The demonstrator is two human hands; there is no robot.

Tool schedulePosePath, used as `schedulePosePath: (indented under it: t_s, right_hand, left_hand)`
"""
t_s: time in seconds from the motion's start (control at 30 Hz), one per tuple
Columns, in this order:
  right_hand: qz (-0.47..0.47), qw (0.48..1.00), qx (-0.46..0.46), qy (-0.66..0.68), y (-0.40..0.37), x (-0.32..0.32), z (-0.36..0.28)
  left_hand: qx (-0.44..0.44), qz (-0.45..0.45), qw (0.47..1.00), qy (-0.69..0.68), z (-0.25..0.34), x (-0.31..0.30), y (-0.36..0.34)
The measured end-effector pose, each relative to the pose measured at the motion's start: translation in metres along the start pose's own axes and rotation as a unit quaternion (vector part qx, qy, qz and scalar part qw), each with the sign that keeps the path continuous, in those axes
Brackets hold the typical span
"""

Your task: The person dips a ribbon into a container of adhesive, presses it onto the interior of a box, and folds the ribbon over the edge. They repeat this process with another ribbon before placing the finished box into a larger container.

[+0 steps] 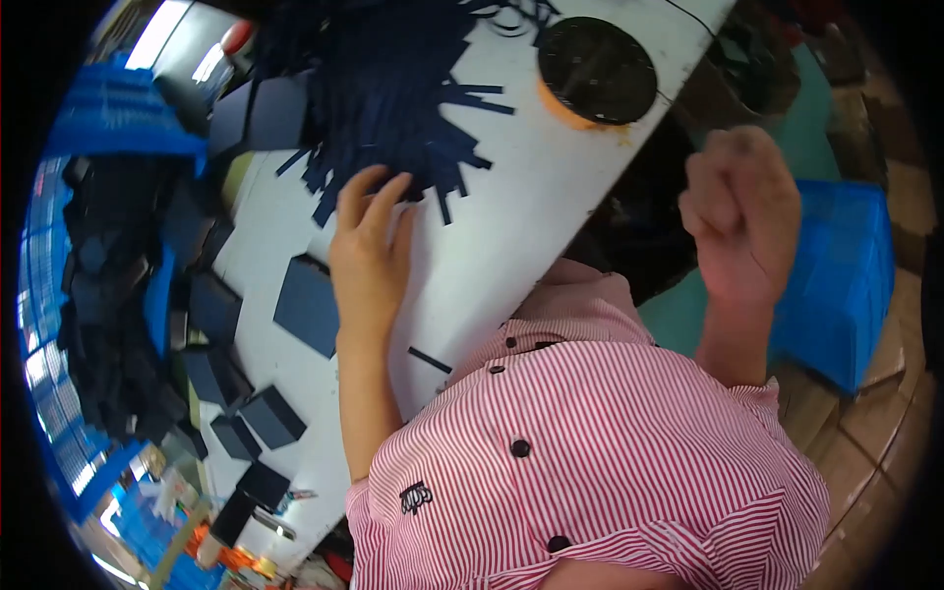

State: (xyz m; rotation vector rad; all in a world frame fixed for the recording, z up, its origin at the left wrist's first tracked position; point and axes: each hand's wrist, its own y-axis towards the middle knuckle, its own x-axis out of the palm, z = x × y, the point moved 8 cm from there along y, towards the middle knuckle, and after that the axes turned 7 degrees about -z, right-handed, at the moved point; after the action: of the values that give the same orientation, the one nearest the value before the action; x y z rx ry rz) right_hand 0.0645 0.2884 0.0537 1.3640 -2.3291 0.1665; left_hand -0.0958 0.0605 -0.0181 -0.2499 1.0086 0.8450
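Observation:
My left hand reaches over the white table, its bent fingers apart at the lower edge of a big pile of dark blue strips. The fingertips touch or nearly touch the strip ends, and I see nothing held. Off the table's edge, my right hand is raised with the fingers curled and pressed together. It is slightly blurred, and whatever it may hold is hidden. A single dark strip lies near the striped shirt. A dark flat piece rests beside my left forearm.
A round black-topped container with an orange side stands near the table's far edge. Several dark box-like pieces lie at the left, beside a blue crate of dark items. A blue bin and cardboard are at the right.

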Motion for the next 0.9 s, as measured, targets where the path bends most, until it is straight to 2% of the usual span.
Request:
schedulePosePath:
  t_s: [0.03, 0.1, 0.2, 0.33, 0.47, 0.57, 0.67, 0.9]
  right_hand:
    - [0.03, 0.998, 0.04, -0.041, -0.001, -0.019, 0.01]
    - [0.112, 0.979, 0.113, -0.124, -0.003, -0.046, 0.024]
    - [0.129, 0.949, 0.135, -0.255, -0.003, -0.061, 0.04]
    - [0.1, 0.925, 0.128, -0.343, 0.006, -0.076, 0.057]
    - [0.089, 0.916, 0.098, -0.38, 0.009, -0.079, 0.051]
    - [0.081, 0.914, 0.109, -0.381, 0.011, -0.083, 0.054]
    - [0.085, 0.904, 0.116, -0.402, 0.014, -0.078, 0.052]
    - [0.111, 0.91, 0.119, -0.381, 0.02, -0.079, 0.053]
  left_hand:
    - [-0.011, -0.003, 1.0, 0.023, 0.002, -0.002, -0.001]
    - [-0.03, 0.017, 0.999, -0.033, 0.009, -0.015, -0.006]
    - [0.025, 0.078, 0.995, -0.062, 0.011, -0.04, -0.021]
    - [0.004, 0.136, 0.99, -0.034, -0.008, -0.067, -0.04]
    - [-0.061, 0.114, 0.992, 0.015, -0.037, -0.075, -0.063]
    - [-0.111, 0.095, 0.989, 0.037, -0.055, -0.075, -0.079]
    - [-0.098, 0.078, 0.988, 0.094, -0.057, -0.075, -0.085]
    - [-0.141, -0.033, 0.986, 0.086, -0.06, -0.057, -0.091]
